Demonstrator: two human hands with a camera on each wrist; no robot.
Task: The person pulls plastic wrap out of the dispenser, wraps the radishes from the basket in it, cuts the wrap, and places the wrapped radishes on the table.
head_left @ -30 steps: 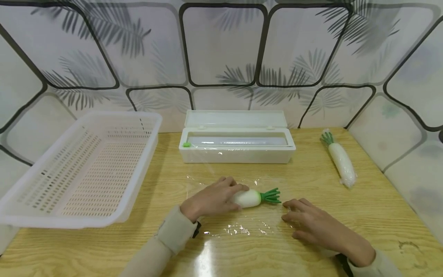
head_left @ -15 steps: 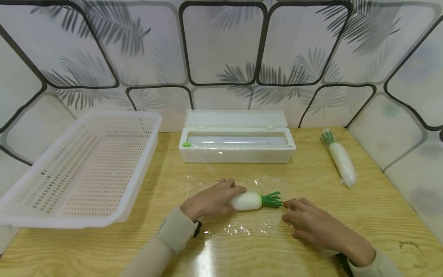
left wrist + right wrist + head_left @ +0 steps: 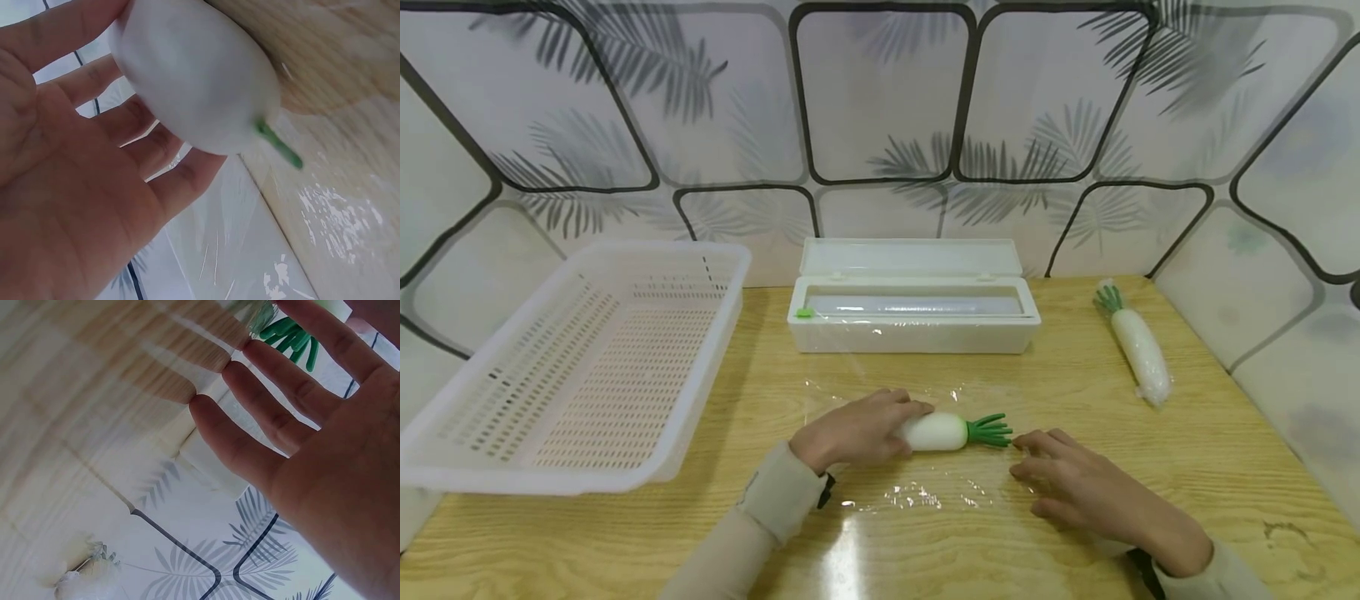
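Note:
My left hand (image 3: 863,427) grips a white radish (image 3: 937,432) with thumb and fingers curled round its body. The radish lies on a sheet of clear cling film (image 3: 917,496) spread on the wooden table, its green leaf stalks (image 3: 990,430) pointing right. In the left wrist view the smooth root end of the radish (image 3: 194,75) shows, with a thin green tip (image 3: 281,147). Just right of the stalks rests my right hand (image 3: 1078,483), fingers loosely bent and holding nothing. Its fingertips (image 3: 203,406) touch the table surface at the film's right side, seen in the right wrist view.
Behind the film stands a white cling film dispenser (image 3: 913,337), lid raised, with a green slider (image 3: 805,313) at its left. A white perforated basket (image 3: 658,475) occupies the left side. Another radish, wrapped in film (image 3: 1142,350), lies at the back right near the wall.
The radish has rolled and shifted slightly toward me and to the right within my left hand's grip. My right hand stays nearly still.

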